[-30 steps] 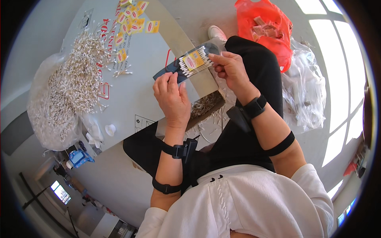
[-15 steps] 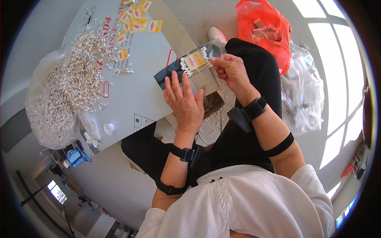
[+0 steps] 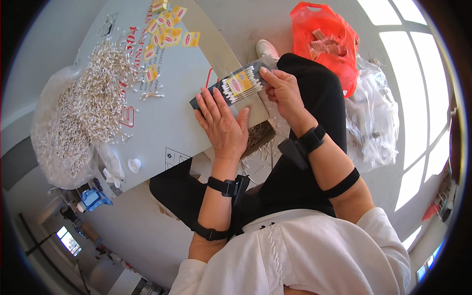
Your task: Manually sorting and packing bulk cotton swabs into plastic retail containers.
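A row of white cotton swabs lies side by side with a yellow card on top, over a dark flat strip near the table's edge. Clear plastic film shows at the far right end of the strip. My left hand rests flat on the near left end of the strip, fingers stretched out and thumb apart. Against the right end of the swab row, my right hand is closed, thumb and forefinger pinching what looks like the film's edge; its other fingers are curled in.
A big heap of loose cotton swabs spills from a clear bag at the left. Several yellow cards lie at the table's far side. An open box sits below the table's edge. A red plastic bag and clear bags stand right.
My left hand has slid slightly left and lies flatter over the strip's end. The strip and swabs have shifted a little; my right hand has moved slightly left, still pinching.
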`<action>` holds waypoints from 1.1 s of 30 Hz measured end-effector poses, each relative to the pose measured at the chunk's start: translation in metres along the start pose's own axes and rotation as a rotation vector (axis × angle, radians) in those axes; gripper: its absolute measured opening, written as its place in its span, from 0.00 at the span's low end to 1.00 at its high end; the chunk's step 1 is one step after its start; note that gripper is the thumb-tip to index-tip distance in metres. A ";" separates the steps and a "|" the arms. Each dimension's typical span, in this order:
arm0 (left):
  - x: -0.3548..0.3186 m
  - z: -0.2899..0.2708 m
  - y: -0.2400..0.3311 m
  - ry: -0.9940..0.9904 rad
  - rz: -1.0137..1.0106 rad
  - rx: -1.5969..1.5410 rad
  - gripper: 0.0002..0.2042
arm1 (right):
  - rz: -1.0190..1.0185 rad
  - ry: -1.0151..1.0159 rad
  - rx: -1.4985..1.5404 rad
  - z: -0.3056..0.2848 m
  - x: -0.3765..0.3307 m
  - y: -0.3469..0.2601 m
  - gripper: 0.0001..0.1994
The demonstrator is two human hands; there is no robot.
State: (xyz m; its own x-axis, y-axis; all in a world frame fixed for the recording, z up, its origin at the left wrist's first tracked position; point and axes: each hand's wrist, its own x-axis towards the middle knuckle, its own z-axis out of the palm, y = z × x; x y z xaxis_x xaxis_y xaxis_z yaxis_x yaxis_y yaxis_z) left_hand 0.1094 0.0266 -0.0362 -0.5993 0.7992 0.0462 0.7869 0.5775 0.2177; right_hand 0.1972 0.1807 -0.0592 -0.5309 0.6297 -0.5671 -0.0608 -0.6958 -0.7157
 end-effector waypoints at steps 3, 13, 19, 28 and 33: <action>0.005 0.001 0.004 -0.005 -0.016 0.016 0.43 | -0.020 0.021 0.034 0.007 0.007 0.002 0.15; 0.008 0.004 0.006 -0.064 -0.018 0.048 0.45 | -0.040 0.115 -0.065 0.023 0.015 0.007 0.16; 0.010 0.002 0.010 -0.054 -0.014 0.018 0.44 | -0.160 0.077 -0.110 0.023 0.019 0.012 0.16; 0.009 -0.001 0.008 -0.056 -0.021 0.009 0.44 | -0.294 0.130 -0.343 0.015 0.028 0.024 0.23; -0.001 -0.006 -0.031 0.116 -0.077 -0.129 0.35 | -0.627 0.307 -0.400 0.006 0.017 0.008 0.17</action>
State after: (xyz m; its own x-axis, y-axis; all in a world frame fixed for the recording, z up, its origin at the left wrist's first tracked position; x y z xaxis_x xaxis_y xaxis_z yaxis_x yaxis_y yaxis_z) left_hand 0.0845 0.0066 -0.0370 -0.6761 0.7243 0.1351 0.7169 0.6044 0.3475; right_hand 0.1826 0.1843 -0.0724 -0.2389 0.9694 -0.0561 0.0672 -0.0412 -0.9969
